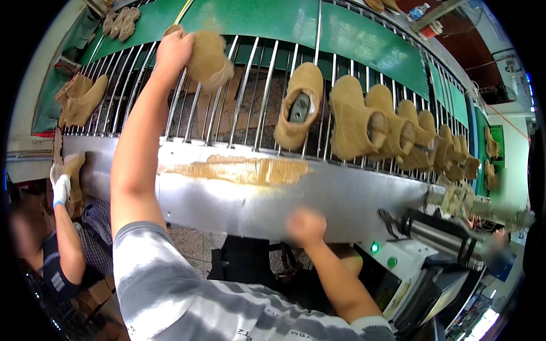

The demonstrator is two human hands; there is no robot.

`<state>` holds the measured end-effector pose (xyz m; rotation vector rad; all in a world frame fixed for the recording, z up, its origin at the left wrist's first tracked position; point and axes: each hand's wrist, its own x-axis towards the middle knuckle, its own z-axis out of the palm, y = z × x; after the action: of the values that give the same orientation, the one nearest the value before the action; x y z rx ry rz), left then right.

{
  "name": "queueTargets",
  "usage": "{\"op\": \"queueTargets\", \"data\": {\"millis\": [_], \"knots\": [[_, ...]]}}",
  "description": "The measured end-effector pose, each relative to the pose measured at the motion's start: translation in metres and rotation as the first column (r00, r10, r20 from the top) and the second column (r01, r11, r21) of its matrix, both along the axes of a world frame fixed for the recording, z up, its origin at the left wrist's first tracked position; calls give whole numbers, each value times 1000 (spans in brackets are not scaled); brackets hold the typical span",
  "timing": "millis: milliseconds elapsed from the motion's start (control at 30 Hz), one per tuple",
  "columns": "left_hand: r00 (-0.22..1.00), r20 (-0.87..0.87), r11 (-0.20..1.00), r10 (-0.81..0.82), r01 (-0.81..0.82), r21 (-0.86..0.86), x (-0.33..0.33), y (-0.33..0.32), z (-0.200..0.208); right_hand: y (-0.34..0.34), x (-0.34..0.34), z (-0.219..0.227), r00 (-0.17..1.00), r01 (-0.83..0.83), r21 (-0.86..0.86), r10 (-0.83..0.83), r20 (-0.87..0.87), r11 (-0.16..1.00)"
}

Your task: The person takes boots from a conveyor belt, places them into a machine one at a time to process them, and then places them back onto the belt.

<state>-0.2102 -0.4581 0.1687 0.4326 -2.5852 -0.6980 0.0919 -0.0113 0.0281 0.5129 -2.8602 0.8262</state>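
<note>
Tan boot sits gripped in the left hand, pressed against a steel-rod conveyor rack backed by green panels, its long axis tilted down to the right; more boots hang along the rods; the right hand is blurred and fist-like, whether it holds anything I cannot tell
</note>
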Motion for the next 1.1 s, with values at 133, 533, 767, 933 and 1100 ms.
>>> {"op": "queueTargets", "data": {"millis": [133,533,767,933,1100], "knots": [[992,-67,945,-108,123,301,203,39,60,-1,6,-8,989,139,38,-140,36,990],[811,-146,461,-567,459,759,541,276,113,19,262,159,490,784,-573,804,336,-238],[236,-23,25,-972,199,980,544,381,105,156,373,142,903,418,-811,287,321,-408],[-53,-20,-42,-998,453,891,576,486,64,236,456,161,906,297,-952,-295,304,-69],[-344,40,-113,-938,413,904,604,563,80,286,532,216,674,368,-929,-675,301,-47]]}}
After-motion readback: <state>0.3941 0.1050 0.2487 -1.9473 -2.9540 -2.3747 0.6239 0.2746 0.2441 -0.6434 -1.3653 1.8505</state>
